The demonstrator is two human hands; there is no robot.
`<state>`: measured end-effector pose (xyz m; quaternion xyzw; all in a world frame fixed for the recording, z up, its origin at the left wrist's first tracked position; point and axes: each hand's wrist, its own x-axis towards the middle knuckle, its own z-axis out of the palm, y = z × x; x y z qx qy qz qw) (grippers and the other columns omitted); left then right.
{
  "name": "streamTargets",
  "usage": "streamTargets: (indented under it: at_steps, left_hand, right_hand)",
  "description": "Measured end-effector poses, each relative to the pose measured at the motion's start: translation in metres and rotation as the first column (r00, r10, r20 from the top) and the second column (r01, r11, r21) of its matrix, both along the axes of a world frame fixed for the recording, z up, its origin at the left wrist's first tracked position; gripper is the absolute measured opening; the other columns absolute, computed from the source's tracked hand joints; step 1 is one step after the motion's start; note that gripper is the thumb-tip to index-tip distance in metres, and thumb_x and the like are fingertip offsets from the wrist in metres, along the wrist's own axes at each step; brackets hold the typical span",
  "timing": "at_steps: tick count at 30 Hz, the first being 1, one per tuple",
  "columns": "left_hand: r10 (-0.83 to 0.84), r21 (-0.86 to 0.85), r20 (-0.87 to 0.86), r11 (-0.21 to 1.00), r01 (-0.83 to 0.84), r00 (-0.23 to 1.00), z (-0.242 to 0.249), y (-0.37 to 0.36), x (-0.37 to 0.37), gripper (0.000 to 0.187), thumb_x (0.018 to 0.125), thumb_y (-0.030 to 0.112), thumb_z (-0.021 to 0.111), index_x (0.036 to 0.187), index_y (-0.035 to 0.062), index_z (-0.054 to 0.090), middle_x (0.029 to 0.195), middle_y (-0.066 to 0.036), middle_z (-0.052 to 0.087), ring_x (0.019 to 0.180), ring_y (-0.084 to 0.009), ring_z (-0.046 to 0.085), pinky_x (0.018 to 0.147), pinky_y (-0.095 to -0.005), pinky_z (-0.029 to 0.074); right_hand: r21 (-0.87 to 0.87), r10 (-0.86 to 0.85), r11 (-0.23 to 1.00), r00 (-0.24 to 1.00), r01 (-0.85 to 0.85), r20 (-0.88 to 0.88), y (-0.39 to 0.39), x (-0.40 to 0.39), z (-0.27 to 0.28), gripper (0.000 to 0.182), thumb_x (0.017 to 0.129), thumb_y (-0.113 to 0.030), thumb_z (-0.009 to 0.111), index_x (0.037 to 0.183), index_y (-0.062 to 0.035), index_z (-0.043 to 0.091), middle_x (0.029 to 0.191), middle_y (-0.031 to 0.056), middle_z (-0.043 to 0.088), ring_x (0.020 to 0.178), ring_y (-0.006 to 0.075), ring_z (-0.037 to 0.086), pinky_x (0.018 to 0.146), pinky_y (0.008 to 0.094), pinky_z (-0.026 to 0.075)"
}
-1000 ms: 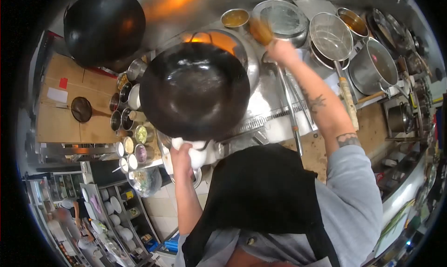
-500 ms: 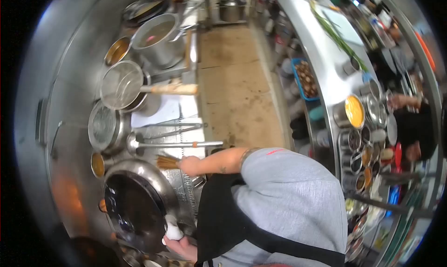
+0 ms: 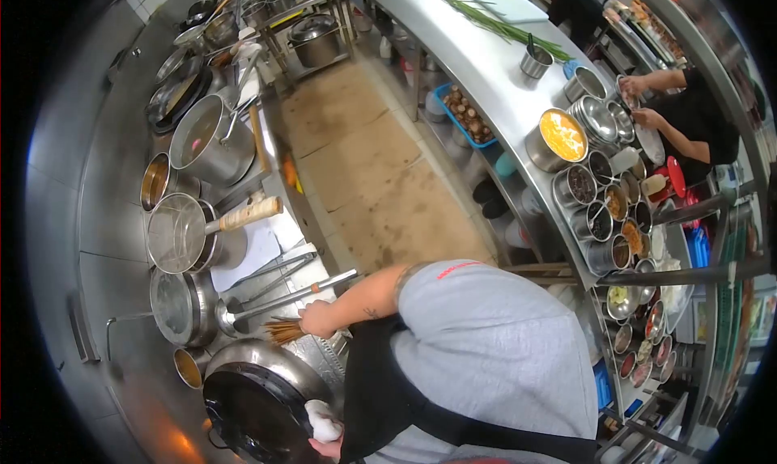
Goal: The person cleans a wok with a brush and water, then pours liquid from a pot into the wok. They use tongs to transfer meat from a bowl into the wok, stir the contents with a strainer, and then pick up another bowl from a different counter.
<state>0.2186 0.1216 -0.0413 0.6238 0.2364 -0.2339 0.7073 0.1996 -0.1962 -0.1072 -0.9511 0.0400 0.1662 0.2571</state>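
My right hand (image 3: 319,319) is closed around a bamboo wok brush (image 3: 283,330), whose bristles spread out over the counter beside the ladle's bowl. Close to the bottom edge, my left hand (image 3: 328,449) grips a folded white cloth (image 3: 322,422) at the rim of a dark wok (image 3: 252,411). The wok sits on a round metal burner ring (image 3: 271,358), and its dark inside looks wet and shiny. A long-handled ladle (image 3: 279,300) lies just beyond my right hand.
Left counter: a strainer (image 3: 176,233) with a wooden handle, a large stockpot (image 3: 212,144), a lidded pot (image 3: 178,306) and a small sauce pot (image 3: 190,368). Across the aisle, a steel counter (image 3: 486,39) bears several ingredient tins and a pot of yellow liquid (image 3: 562,136). A co-worker's hands (image 3: 643,100) are beyond.
The view has turned, so more of the right-hand counter and far end shows. Both hands keep their holds on the brush and cloth; the co-worker's two hands now show more plainly.
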Motion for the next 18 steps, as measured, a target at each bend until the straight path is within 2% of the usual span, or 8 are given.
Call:
streamTargets:
  at_steps: [4, 6, 7, 8, 10, 11, 14, 18]
  left_hand:
    - [0.115, -0.022, -0.024, 0.993, -0.115, 0.993, 0.008, 0.012, -0.018, 0.046, 0.087, 0.043, 0.058, 0.118, 0.0095, 0.057, 0.108, -0.009, 0.063, 0.097, -0.0242, 0.062, 0.082, -0.0405, 0.050]
    - [0.213, -0.063, -0.034, 0.975, -0.215, 0.976, 0.012, 0.021, -0.033, 0.045, 0.088, 0.048, 0.057, 0.116, 0.0126, 0.060, 0.104, -0.006, 0.065, 0.093, -0.0233, 0.064, 0.078, -0.0404, 0.051]
    - [0.273, -0.093, -0.035, 0.957, -0.275, 0.961, 0.014, 0.018, -0.042, 0.045, 0.088, 0.051, 0.057, 0.114, 0.0142, 0.061, 0.102, -0.005, 0.066, 0.091, -0.0229, 0.065, 0.076, -0.0403, 0.052]
    - [0.362, -0.159, -0.058, 0.917, -0.367, 0.930, 0.012, 0.014, -0.040, 0.046, 0.090, 0.051, 0.053, 0.115, 0.0124, 0.061, 0.103, -0.007, 0.067, 0.090, -0.0237, 0.066, 0.076, -0.0415, 0.054]
    - [0.460, -0.322, -0.125, 0.819, -0.474, 0.879, 0.009, 0.009, -0.037, 0.047, 0.096, 0.044, 0.047, 0.121, 0.0071, 0.060, 0.112, -0.010, 0.067, 0.099, -0.0264, 0.067, 0.087, -0.0416, 0.055]
    - [0.500, -0.351, -0.045, 0.803, -0.482, 0.865, 0.019, 0.002, -0.043, 0.047, 0.098, 0.041, 0.045, 0.124, 0.0053, 0.059, 0.116, -0.011, 0.067, 0.103, -0.0270, 0.066, 0.091, -0.0410, 0.054]
    - [0.604, -0.473, -0.004, 0.701, -0.533, 0.797, 0.012, 0.006, -0.053, 0.045, 0.102, 0.035, 0.042, 0.128, 0.0005, 0.055, 0.121, -0.013, 0.065, 0.108, -0.0274, 0.064, 0.096, -0.0393, 0.051]
    - [0.673, -0.476, -0.027, 0.642, -0.602, 0.739, 0.014, 0.005, -0.069, 0.047, 0.102, 0.036, 0.043, 0.130, -0.0003, 0.052, 0.123, -0.014, 0.063, 0.110, -0.0278, 0.063, 0.096, -0.0395, 0.052]
  right_hand:
    - [0.033, 0.032, 0.999, 0.999, -0.033, 0.021, -0.004, -0.004, -0.005, 0.033, 0.076, -0.016, 0.065, 0.109, -0.0084, 0.066, 0.112, 0.0193, 0.062, 0.104, 0.0342, 0.063, 0.084, 0.0471, 0.052]
    - [0.096, -0.021, 0.995, 0.986, 0.005, 0.166, 0.000, 0.000, -0.026, 0.027, 0.078, -0.013, 0.057, 0.103, -0.0059, 0.065, 0.101, 0.0189, 0.066, 0.098, 0.0355, 0.065, 0.077, 0.0492, 0.054]
    - [0.085, -0.023, 0.996, 0.996, 0.016, 0.086, 0.000, 0.006, -0.032, 0.027, 0.076, -0.013, 0.058, 0.102, -0.0057, 0.065, 0.100, 0.0193, 0.066, 0.094, 0.0354, 0.066, 0.074, 0.0477, 0.055]
    - [0.101, -0.047, 0.994, 0.979, 0.028, 0.197, -0.003, 0.004, -0.039, 0.026, 0.077, -0.012, 0.057, 0.101, -0.0051, 0.066, 0.098, 0.0202, 0.067, 0.090, 0.0347, 0.067, 0.072, 0.0468, 0.055]
    - [0.008, 0.061, 0.998, 0.997, -0.062, 0.037, -0.010, 0.012, -0.009, 0.022, 0.083, -0.013, 0.055, 0.100, -0.0053, 0.067, 0.097, 0.0196, 0.067, 0.091, 0.0353, 0.066, 0.078, 0.0482, 0.053]
    - [-0.079, 0.049, 0.996, 0.998, -0.046, 0.047, -0.012, 0.010, 0.011, 0.024, 0.087, -0.015, 0.053, 0.105, -0.0057, 0.065, 0.098, 0.0195, 0.067, 0.096, 0.0348, 0.065, 0.083, 0.0479, 0.052]
    - [0.035, -0.044, 0.999, 0.983, 0.038, 0.179, -0.015, 0.015, 0.004, 0.041, 0.085, -0.033, 0.060, 0.117, -0.0079, 0.064, 0.116, 0.0157, 0.063, 0.106, 0.0344, 0.062, 0.091, 0.0489, 0.048]
    - [0.108, -0.013, 0.994, 0.969, -0.015, 0.247, -0.018, 0.021, 0.005, 0.041, 0.086, -0.030, 0.062, 0.117, -0.0038, 0.065, 0.116, 0.0198, 0.062, 0.102, 0.0384, 0.062, 0.088, 0.0464, 0.050]
